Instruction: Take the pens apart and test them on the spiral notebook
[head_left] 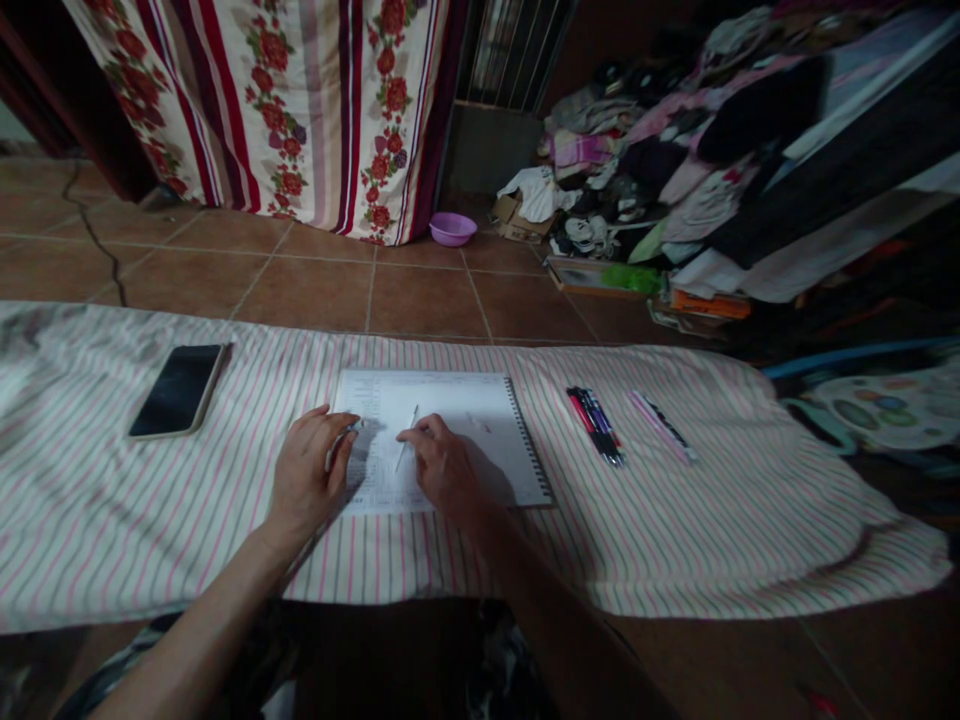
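Hands, head view, two entries.

Right hand [448,468]: fingers drawn in narrow around a slim pale pen [407,437]. The pen's tip is down on the white lined page of a spiral-bound notebook [480,410], and the heel of the hand rests on the lower part of the page.

Left hand [307,475]: curled loosely at the notebook's left edge, knuckles up and fingertips touching the page margin. It pinches a slim pale object [342,440] whose kind cannot be told.

Step in hand, judged: pen work on the page.
- Press the left fingertips flat on the margin, since the soft cloth beneath lets the notebook slide or dimple.
- Use light pressure on the pen.
- Slide the wrist along the line rather than stretching the fingers.
- The light is dim, so lean clear of the hand's own shadow.

Setting:
- Notebook lies flat on a pink-and-grey striped cloth [675,520] spread over brown floor tiles [315,290].
- Black smartphone [178,390] lies face up, well to the left.
- Cluster of dark and red pens [596,425] lies right of the spiral binding.
- Pink stick-like item [660,425] lies just beyond the pens.
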